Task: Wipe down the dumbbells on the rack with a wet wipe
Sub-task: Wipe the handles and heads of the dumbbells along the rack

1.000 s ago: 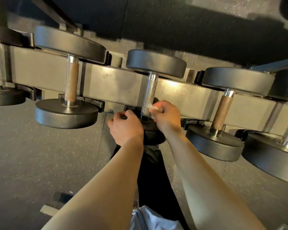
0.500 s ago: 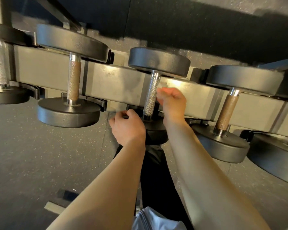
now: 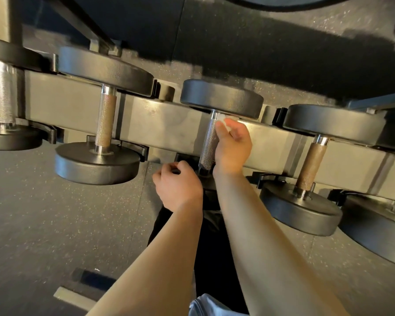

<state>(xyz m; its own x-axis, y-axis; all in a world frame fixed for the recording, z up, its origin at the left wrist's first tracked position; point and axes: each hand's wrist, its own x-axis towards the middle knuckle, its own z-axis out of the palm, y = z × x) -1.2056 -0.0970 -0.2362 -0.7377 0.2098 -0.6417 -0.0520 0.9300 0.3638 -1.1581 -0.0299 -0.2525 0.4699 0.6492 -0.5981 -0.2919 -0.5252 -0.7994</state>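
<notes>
I see the rack [image 3: 164,124] crossing the frame, dumbbells side by side on it. My right hand [image 3: 233,144] is at the centre dumbbell [image 3: 209,144]; my left hand [image 3: 178,185] sits below it.

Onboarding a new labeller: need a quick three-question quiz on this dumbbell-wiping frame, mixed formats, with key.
1. True or false: the right hand holds the crumpled white wet wipe at the far end of the silver knurled dumbbell handle.
2. The left hand is: A) on the copper-coloured knurled handle; B) low, at the near black round weight of the dumbbell being wiped; C) out of view.
3. Fill in: the dumbbells sit across a grey metal ____.

Key: 1 true; 2 B; 3 rack.
</notes>
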